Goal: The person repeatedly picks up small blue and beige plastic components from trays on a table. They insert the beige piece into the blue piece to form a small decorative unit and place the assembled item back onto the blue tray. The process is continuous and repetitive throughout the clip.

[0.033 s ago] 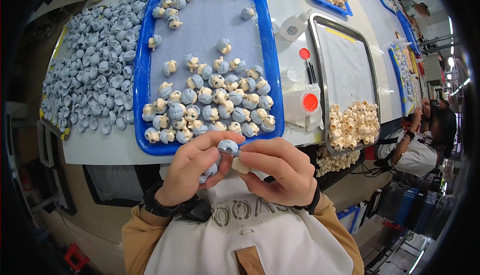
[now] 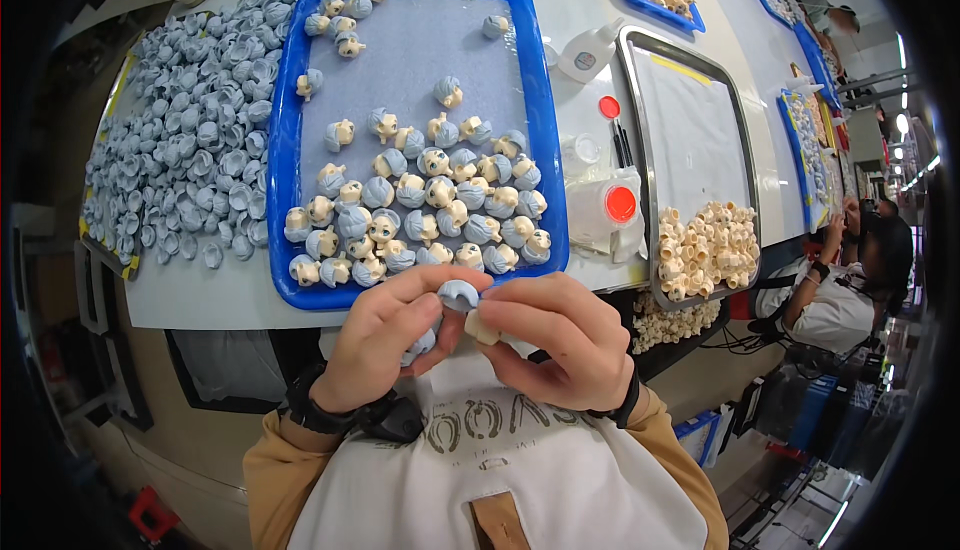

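Near the front rim of the blue tray (image 2: 283, 150), my left hand (image 2: 375, 335) pinches a pale blue doll hair shell (image 2: 459, 296) between thumb and forefinger. Another pale blue hair piece (image 2: 420, 347) is tucked under that hand's fingers, partly hidden. Close beside it, my right hand (image 2: 560, 340) grips a small cream doll face piece (image 2: 482, 329), mostly covered by the fingers. The two pieces are very near each other; whether they touch, I cannot tell. Several joined doll heads (image 2: 440, 192) with blue hair lie in the tray, crowded toward its near half.
Left of the tray is a large heap of blue hair shells (image 2: 200, 130). A metal tray (image 2: 752, 150) at right holds cream face pieces (image 2: 707, 250). Between the trays stand a white bottle (image 2: 588, 53), a red-lidded jar (image 2: 620, 205) and thin brushes (image 2: 622, 142). A co-worker (image 2: 840, 290) sits far right.
The hair shell in my left hand has tipped slightly, with its hollow showing a little more. Both hands stay in nearly the same place.
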`<state>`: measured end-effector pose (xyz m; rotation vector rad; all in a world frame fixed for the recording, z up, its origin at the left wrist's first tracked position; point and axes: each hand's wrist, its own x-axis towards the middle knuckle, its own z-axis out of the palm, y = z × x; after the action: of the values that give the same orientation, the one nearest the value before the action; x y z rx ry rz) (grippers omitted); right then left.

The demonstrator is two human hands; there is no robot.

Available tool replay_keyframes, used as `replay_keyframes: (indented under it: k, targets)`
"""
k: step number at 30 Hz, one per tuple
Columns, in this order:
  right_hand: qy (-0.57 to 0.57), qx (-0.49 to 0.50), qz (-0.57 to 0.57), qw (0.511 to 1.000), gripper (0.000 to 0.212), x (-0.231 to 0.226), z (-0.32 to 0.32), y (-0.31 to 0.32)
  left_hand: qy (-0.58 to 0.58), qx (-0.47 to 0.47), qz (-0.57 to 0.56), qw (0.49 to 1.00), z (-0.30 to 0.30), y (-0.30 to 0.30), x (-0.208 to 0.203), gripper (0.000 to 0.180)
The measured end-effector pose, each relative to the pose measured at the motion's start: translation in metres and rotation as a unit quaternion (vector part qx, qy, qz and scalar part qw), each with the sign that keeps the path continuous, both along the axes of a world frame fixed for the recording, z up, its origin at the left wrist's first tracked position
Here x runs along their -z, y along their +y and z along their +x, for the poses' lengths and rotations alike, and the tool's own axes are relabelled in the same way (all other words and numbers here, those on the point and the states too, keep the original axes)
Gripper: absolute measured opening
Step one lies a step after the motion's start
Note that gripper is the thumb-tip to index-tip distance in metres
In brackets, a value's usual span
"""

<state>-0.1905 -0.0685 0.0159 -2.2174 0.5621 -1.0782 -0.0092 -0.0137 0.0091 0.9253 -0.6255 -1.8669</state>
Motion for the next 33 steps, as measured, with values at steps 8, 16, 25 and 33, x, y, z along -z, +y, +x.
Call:
replay_keyframes:
  k: [8,16,25,33]
  targets:
    - [0.000,0.000,0.044,0.999,0.036,-0.003,-0.002,0.002,-0.053,-0.021,-0.052,0.997,0.000,0.006,0.016,0.040]
    - [0.017,-0.018,0.009,1.000,0.039,-0.002,-0.002,-0.002,-0.017,-0.038,-0.042,0.998,-0.003,0.003,0.001,0.028]
    - [0.000,-0.011,0.073,0.997,0.038,-0.003,-0.008,-0.001,-0.075,-0.016,-0.110,0.991,-0.005,0.006,0.005,0.038]
    - [-0.002,-0.048,0.089,0.995,0.033,-0.009,-0.014,-0.004,-0.132,0.004,-0.123,0.984,0.000,0.008,0.011,0.031]
